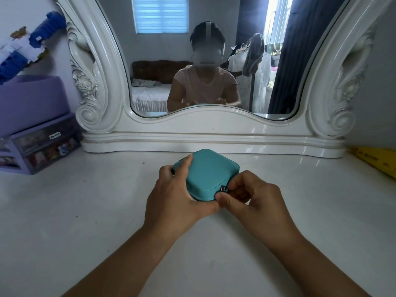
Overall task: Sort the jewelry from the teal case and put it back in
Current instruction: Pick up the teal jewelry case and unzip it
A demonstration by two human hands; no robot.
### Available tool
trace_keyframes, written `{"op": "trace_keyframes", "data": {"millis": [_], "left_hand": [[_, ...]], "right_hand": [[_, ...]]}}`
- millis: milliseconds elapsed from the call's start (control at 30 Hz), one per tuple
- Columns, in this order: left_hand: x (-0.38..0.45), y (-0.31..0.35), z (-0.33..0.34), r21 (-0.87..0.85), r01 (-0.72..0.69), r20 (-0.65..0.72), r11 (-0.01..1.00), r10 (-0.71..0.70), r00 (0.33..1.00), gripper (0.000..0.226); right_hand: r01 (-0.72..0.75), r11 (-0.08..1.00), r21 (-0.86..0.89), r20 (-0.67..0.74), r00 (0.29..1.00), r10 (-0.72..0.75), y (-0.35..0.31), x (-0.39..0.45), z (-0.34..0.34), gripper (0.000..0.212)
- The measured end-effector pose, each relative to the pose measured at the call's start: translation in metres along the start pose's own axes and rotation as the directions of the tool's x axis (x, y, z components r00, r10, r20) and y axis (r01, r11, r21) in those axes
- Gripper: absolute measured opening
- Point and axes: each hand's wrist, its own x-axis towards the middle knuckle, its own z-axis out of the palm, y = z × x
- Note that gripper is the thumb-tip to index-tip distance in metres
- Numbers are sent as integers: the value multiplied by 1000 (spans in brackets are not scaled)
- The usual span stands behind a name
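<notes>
L hand (171,196) grips closed teal case (209,171); R hand (250,196) pinches zipper pull (224,189). No legible writing.

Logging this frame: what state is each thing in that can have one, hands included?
teal case: closed, lying on the vanity top
zipper pull: at the case's near corner, pinched by the right hand
left hand: grips the case's left side
right hand: pinches the zipper pull
purple drawer unit: drawers closed

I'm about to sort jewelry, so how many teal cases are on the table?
1. The teal case sits closed mid-table before the mirror, held by the left hand and right hand.
</notes>
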Motion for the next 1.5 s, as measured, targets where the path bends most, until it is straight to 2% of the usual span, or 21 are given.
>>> {"op": "trace_keyframes", "data": {"millis": [100, 233, 400, 467, 567, 667, 800, 967, 1133, 1233, 1300, 1400, 1500], "left_hand": [[-1, 1, 0, 3, 1, -5, 1000, -1, 1000, 109], [-2, 3, 1, 11, -19, -1, 1000, 19, 1000, 108], [-4, 4, 1, 9, -45, 4, 999, 45, 999, 108], [-5, 6, 0, -5, -47, -3, 999, 47, 999, 108], [-6, 7, -1, 9, -59, -18, 998, 59, 998, 109], [-6, 6, -1, 32, -79, -25, 996, 80, 996, 110], [-6, 5, 0, 97, -128, -27, 987, 131, 991, 112], [-8, 5, 0, 155, -203, -67, 967, 216, 974, 112], [-5, 3, 0, 59, -264, -113, 963, 269, 956, 109], [-4, 3, 0, 24, -290, -75, 957, 291, 954, 108], [-2, 3, -1, 4, -304, -38, 953, 304, 952, 107], [2, 0, -4, -35, -334, 25, 942, 335, 942, 106], [5, -7, -6, -83, -333, 66, 939, 339, 939, 105]], "right_hand": [[61, 994, -86, -3, 998, -62, 2, 0, 0, 9], [78, 979, -187, -19, 996, -83, 2, 1, -1, 12], [88, 973, -211, -47, 994, -100, 0, 0, -4, 15], [48, 985, -164, -80, 995, -61, -1, 1, -3, 17], [-76, 996, -34, -124, 990, 71, -4, 2, -3, 15], [-191, 981, 33, -68, 979, 193, -7, 3, -4, 13], [-296, 954, 40, 4, 955, 296, -6, 5, -5, 17], [-526, 824, 210, 122, 851, 511, -7, 8, -9, 31], [-694, 626, 356, 283, 718, 636, -10, 10, -13, 32], [-736, 499, 459, 267, 649, 712, -5, 12, -16, 30], [-738, 452, 501, 238, 619, 748, -2, 15, -20, 26], [-717, 498, 488, 155, 633, 759, 1, 15, -24, 23], [-668, 618, 415, 65, 699, 712, 2, 17, -26, 24]]}}
